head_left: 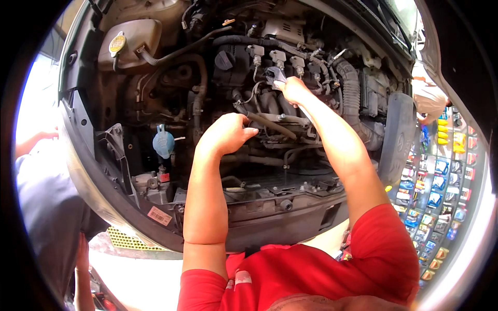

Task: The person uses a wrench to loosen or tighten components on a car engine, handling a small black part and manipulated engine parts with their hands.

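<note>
Over the engine bay [155, 93], the right hand [293, 89] was closed around a wrench [275, 75] set among the coil plugs at the engine top, while the left hand [225, 133] clenched a hose [270, 124] lower down, seemingly to brace the reach.

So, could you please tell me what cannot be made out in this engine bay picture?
- Head view: what the left hand grips, hidden inside its closed fingers.
- Head view: the fastener under the wrench, covered by its head; the right hand hides the handle.
- Head view: the shelf packages, too small and bent at the rim.
</note>
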Available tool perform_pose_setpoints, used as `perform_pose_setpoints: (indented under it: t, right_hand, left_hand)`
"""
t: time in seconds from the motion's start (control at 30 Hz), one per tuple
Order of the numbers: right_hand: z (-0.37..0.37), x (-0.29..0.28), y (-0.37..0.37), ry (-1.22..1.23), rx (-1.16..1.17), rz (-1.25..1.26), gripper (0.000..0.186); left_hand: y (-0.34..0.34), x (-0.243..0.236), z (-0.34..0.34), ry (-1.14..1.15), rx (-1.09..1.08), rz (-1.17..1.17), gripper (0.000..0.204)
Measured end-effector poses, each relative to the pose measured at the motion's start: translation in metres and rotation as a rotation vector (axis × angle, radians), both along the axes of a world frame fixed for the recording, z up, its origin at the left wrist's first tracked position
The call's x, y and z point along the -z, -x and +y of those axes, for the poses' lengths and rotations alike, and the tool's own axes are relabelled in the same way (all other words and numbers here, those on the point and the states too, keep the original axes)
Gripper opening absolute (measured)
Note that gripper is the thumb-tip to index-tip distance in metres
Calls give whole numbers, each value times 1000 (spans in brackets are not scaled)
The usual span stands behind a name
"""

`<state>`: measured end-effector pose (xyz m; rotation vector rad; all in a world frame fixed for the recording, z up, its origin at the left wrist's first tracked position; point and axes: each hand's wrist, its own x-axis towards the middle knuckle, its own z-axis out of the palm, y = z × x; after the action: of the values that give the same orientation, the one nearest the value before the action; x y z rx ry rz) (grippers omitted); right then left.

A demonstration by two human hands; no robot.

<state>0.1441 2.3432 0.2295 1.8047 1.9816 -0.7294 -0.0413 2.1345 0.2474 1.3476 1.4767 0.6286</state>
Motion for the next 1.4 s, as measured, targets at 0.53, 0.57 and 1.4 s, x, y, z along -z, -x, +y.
perform_pose_setpoints:
  t: [0.53, 0.57, 1.4]
  right_hand:
    - [-2, -17, -18, -19, -57, 25, 50]
    - [1, -17, -17, -34, -76, 12, 54]
    - [-9, -6, 8, -150, -29, -182, 60]
  left_hand:
    - [1, -7, 2, 61, 23, -14, 46]
    - [1, -9, 3, 73, 24, -23, 46]
    - [2, -11, 4, 82, 32, -11, 43]
